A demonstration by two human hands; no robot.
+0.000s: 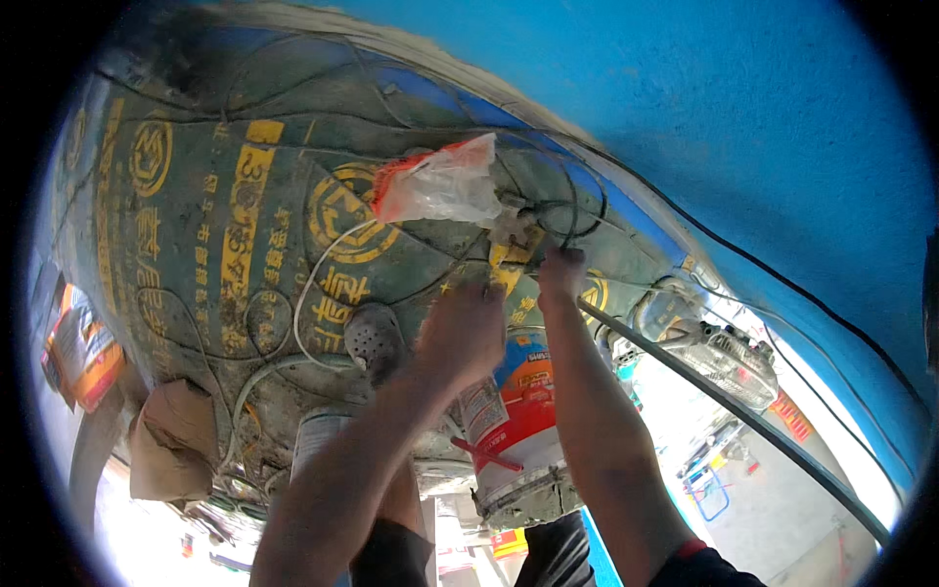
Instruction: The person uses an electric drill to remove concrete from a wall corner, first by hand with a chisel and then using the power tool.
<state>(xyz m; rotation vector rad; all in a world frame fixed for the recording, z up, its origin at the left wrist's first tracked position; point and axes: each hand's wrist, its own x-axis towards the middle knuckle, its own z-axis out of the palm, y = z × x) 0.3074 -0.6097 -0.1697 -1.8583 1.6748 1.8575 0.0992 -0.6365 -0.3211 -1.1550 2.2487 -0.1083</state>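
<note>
My left hand (468,321) is closed in a fist above the floor sheet, its fingers turned away, so whatever they grip is hidden. To the right and slightly farther off, my right hand (561,272) is closed too, beside a looped black cable (602,217); its contents do not show clearly. Beyond the hands lies a clear plastic bag with red edges (445,186). A greyish clump (514,230) sits next to that bag. Below and between my forearms stands a bucket with a red, white and blue label (518,416), its near end crusted with grey material.
A dusty green floor sheet (205,254) with yellow print meets a blue wall (743,127). Several cables snake across it. A long grey pole (734,416) slants at right, near a dusty motor-like machine (729,362). My grey clog (373,336) and a brown paper bag (176,440) are left.
</note>
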